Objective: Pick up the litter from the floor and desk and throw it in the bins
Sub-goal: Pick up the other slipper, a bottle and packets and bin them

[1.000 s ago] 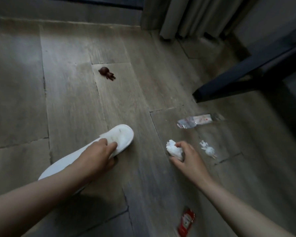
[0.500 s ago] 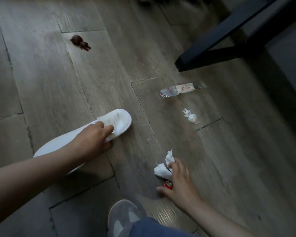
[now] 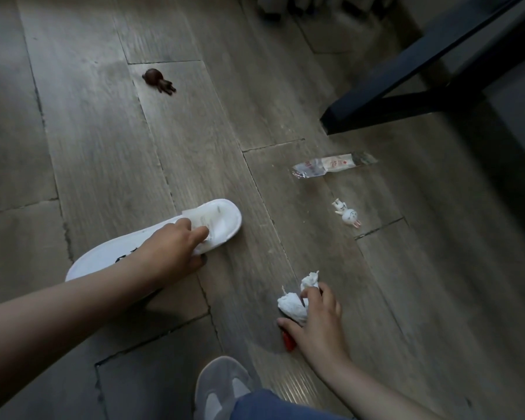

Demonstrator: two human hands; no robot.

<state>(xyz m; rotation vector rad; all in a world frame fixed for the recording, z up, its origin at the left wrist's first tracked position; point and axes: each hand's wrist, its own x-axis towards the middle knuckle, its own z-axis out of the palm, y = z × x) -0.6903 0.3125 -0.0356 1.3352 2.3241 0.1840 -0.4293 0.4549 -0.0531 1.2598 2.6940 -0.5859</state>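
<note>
My right hand (image 3: pixel 317 319) holds a crumpled white tissue (image 3: pixel 293 304) low over the floor, its thumb pressing on a small red packet (image 3: pixel 288 342) that is mostly hidden under the palm. My left hand (image 3: pixel 176 248) grips a white slipper (image 3: pixel 222 218) near its toe, the slipper lying on the wooden floor. A clear plastic wrapper with red print (image 3: pixel 331 165) lies further right. A small white bunny figure (image 3: pixel 347 213) lies below it. A small brown figure (image 3: pixel 158 80) lies at the far left.
A dark table leg (image 3: pixel 406 74) slants down to the floor at the upper right, with a dark wall or cabinet behind it. My grey shoe (image 3: pixel 222 386) and blue trouser leg show at the bottom edge. Curtain hems (image 3: pixel 300 4) hang at the top.
My right hand carried the tissue back from near the wrapper to the red packet close to my foot and now presses on it. My left hand stayed on the slipper.
</note>
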